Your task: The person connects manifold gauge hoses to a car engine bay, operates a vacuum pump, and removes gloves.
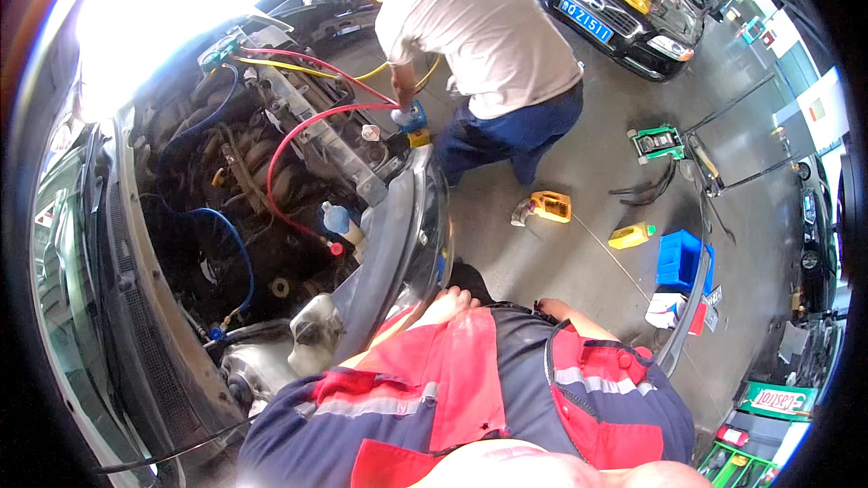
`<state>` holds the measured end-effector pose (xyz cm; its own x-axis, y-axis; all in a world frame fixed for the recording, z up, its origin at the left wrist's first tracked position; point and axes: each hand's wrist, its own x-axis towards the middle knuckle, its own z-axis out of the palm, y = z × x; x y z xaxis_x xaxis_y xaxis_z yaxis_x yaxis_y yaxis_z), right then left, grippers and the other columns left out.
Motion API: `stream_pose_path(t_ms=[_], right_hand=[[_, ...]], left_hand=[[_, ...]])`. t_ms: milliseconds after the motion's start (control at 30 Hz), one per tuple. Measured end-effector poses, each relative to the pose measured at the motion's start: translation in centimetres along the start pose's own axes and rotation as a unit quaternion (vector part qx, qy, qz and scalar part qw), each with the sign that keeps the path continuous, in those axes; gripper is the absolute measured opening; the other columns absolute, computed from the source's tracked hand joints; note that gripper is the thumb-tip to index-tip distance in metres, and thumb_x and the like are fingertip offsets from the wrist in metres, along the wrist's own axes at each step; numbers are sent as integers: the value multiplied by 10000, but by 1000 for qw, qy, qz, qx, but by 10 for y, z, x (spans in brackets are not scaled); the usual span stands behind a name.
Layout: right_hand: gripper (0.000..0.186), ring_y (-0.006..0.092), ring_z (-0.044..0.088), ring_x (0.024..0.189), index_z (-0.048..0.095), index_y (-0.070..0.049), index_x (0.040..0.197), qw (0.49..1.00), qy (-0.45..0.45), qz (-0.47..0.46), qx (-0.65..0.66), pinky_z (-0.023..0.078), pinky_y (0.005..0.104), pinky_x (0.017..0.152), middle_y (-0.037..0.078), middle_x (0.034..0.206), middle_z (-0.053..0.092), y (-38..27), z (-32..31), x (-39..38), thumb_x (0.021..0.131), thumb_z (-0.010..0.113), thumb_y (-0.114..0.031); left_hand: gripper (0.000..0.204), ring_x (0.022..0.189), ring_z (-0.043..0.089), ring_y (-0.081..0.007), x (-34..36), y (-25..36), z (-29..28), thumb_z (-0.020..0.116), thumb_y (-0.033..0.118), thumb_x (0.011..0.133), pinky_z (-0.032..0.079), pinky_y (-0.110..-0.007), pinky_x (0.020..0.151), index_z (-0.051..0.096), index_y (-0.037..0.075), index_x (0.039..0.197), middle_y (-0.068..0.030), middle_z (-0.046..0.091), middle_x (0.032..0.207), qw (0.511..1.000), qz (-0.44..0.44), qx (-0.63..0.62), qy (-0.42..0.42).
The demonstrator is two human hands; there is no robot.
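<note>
My left hand (455, 302) is low beside the car's curved front edge (407, 244), its fingers curled on something hidden. My right hand (548, 307) is at my waist, its fingers mostly hidden by dark clothing. Inside the open engine bay (217, 181), a red hose (289, 136) ends near a red fitting (335, 248), beside a pale blue-capped bottle (335, 218). A blue hose (237, 239) runs deeper in, and a yellow hose (298, 69) crosses from a green-blue gauge set (219, 52). A white plastic reservoir (312, 334) lies near my left forearm.
A co-worker (488, 45) bends over the car's front. Yellow jugs (551, 206), a blue bin (678, 260) and a green jack (655, 143) with long bars stand on the grey floor. A black car (633, 9) has its hood raised; a green tool cart (737, 461) is at lower right.
</note>
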<state>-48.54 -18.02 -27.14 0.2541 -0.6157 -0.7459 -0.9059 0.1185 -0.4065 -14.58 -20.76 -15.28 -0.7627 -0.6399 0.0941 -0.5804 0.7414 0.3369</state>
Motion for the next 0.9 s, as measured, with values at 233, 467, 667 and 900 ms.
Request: stream_pose_path(t_ms=[233,467,667,900], right_hand=[[253,337,568,762,618,-63,810,996,-20,-42,-79,435,392,650,196,834,580,0,-5,9,692,512,-260],[281,316,563,829,610,-97,873,999,-39,20,14,434,370,700,180,854,588,7,2,17,670,548,-282],[291,300,564,765,581,-73,864,1000,-24,-8,14,428,362,655,164,803,589,4,2,7,630,561,-245],[270,308,563,792,583,-73,865,1000,-17,-14,14,429,362,674,173,833,585,3,-1,8,633,540,-204]], left_hand=[[196,671,519,-236,-1,-1,-8,410,290,766,460,-365,558,506,121,784,-74,486,720,998,-13,-29,-47],[246,836,494,-281,2,5,-31,393,284,776,413,-382,708,505,92,882,-115,493,819,985,-56,-91,-139],[239,827,490,-276,0,6,-28,395,290,776,401,-390,719,502,94,862,-113,490,809,987,-48,-79,-128],[222,782,498,-263,-1,4,-15,408,293,764,414,-387,685,498,101,832,-103,486,773,995,-34,-62,-69]])
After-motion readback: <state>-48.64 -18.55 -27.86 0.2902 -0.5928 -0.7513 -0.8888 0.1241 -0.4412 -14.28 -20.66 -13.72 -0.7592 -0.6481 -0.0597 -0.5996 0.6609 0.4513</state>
